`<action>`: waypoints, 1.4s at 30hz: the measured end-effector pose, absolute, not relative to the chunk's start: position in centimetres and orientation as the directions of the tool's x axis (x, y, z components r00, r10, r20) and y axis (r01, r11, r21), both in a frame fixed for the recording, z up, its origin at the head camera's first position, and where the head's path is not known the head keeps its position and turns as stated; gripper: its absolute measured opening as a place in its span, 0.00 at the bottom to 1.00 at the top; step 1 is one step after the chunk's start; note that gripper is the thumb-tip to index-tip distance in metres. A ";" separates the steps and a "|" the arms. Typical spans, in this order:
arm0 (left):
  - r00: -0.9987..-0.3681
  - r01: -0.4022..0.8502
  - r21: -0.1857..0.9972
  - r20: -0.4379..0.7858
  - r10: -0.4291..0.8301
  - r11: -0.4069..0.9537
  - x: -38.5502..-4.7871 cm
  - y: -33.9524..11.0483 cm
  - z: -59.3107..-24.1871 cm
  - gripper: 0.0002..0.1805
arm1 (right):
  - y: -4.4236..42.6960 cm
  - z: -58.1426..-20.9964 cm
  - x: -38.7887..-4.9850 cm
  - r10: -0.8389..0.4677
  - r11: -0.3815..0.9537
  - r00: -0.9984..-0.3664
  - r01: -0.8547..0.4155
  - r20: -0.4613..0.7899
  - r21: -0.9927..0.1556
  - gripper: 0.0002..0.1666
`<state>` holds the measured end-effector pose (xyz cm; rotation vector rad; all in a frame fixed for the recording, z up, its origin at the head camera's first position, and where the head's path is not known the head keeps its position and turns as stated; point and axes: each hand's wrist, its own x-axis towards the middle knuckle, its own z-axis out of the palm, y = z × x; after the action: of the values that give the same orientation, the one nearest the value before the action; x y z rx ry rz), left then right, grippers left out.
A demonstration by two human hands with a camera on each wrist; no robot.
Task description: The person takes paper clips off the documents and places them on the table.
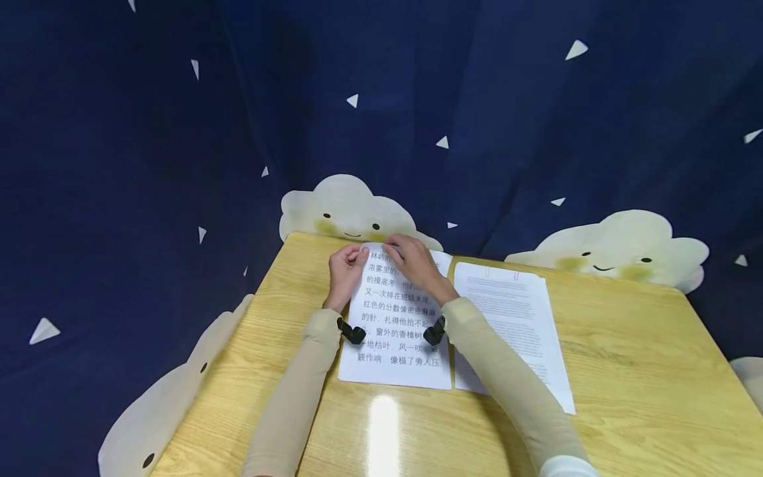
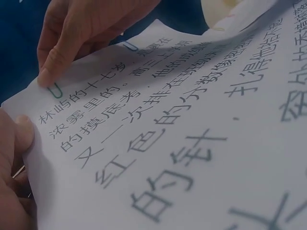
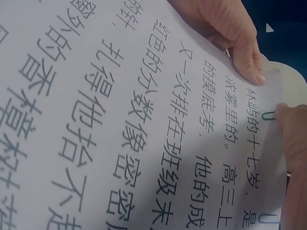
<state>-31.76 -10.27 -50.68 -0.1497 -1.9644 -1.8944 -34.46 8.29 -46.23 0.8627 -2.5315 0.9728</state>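
A stack of white paper (image 1: pixel 393 374) with large printed Chinese characters lies on the table, its upper end raised slightly. My left hand (image 1: pixel 344 277) pinches its left edge near the top corner, thumb on the printed face. My right hand (image 1: pixel 417 268) holds the top edge at a green paper clip (image 2: pixel 55 91), the thumb tip against the clip's outer end. Further along that edge sits a blue paper clip (image 3: pixel 268 219). The right hand's fingers behind the paper are partly hidden.
Right of the stack lies a second stack of small-print paper (image 1: pixel 554 371), with a yellowish clip (image 1: pixel 487 271) and a pink clip (image 1: pixel 516 275) on its top edge. My right forearm crosses it. The wooden table (image 1: pixel 644 371) ends at a dark blue curtain (image 1: pixel 381 119) with clouds.
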 end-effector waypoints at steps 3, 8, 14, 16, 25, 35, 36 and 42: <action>-0.914 0.348 0.935 0.355 -0.197 0.074 -31.7 -10.3 -50.7 0.09 | 8.4 -46.3 -34.4 -0.416 0.592 -0.791 -0.611 0.449 -0.526 0.11; -0.919 0.335 0.940 0.341 -0.199 0.065 -31.8 -10.3 -50.7 0.09 | 8.6 -46.0 -34.5 -0.424 0.582 -0.791 -0.611 0.441 -0.536 0.11; -0.917 0.327 0.942 0.336 -0.214 0.078 -32.0 -10.4 -50.6 0.09 | 8.5 -45.7 -34.7 -0.450 0.578 -0.772 -0.635 0.449 -0.512 0.12; -0.917 0.326 0.942 0.336 -0.214 0.081 -32.0 -10.5 -50.6 0.09 | 8.5 -45.7 -34.7 -0.458 0.573 -0.771 -0.637 0.443 -0.516 0.13; -0.907 0.352 0.933 0.359 -0.223 0.071 -32.0 -10.6 -50.3 0.08 | 8.3 -45.4 -34.6 -0.454 0.551 -0.770 -0.638 0.448 -0.537 0.12; -0.928 0.310 0.948 0.318 -0.195 0.072 -32.0 -10.6 -49.7 0.09 | 7.8 -44.5 -34.7 -0.402 0.627 -0.776 -0.620 0.487 -0.471 0.07; -0.931 0.303 0.951 0.309 -0.196 0.064 -31.9 -10.5 -49.8 0.09 | 7.8 -44.5 -34.7 -0.399 0.633 -0.778 -0.617 0.485 -0.468 0.07; -0.931 0.304 0.952 0.307 -0.195 0.045 -32.1 -10.7 -50.0 0.11 | 7.5 -44.2 -34.9 -0.389 0.643 -0.781 -0.610 0.489 -0.463 0.10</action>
<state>-32.09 -10.66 -49.97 -0.1097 -1.9763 -1.9486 -34.89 7.50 -44.23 0.7963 -2.5197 0.8948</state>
